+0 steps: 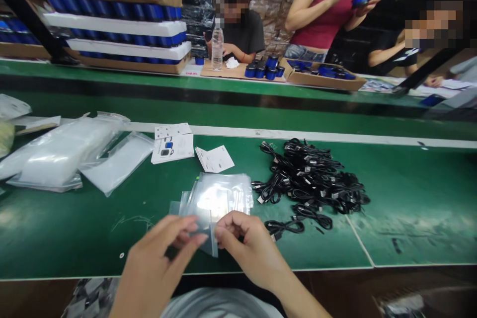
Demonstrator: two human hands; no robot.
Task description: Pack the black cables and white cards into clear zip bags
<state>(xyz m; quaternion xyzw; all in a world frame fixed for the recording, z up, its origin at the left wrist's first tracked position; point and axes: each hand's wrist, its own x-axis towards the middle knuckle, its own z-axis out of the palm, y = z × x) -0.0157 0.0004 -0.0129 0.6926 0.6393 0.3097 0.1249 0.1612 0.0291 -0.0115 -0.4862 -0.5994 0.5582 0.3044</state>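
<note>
A clear zip-lock bag [211,246] is held up at the table's near side. My right hand [242,243] pinches its right edge between thumb and curled fingers. My left hand [164,248] is at the bag's other side, its thumb and fingers apart and the tips close to the plastic; whether they touch it is hard to make out. Just beyond lies a loose stack of clear zip-lock bags [223,194], shiny under the light. To the right is a heap of coiled black USB cables [313,179], with a few coils [286,227] lying nearer to me.
Printed leaflets [173,148] and a folded leaflet [216,158] lie behind the bag stack. Large packs of plastic bags [67,149] are at left. Across the green table [421,198], people work by a water bottle [217,44], blue jars [261,69] and stacked trays [122,30].
</note>
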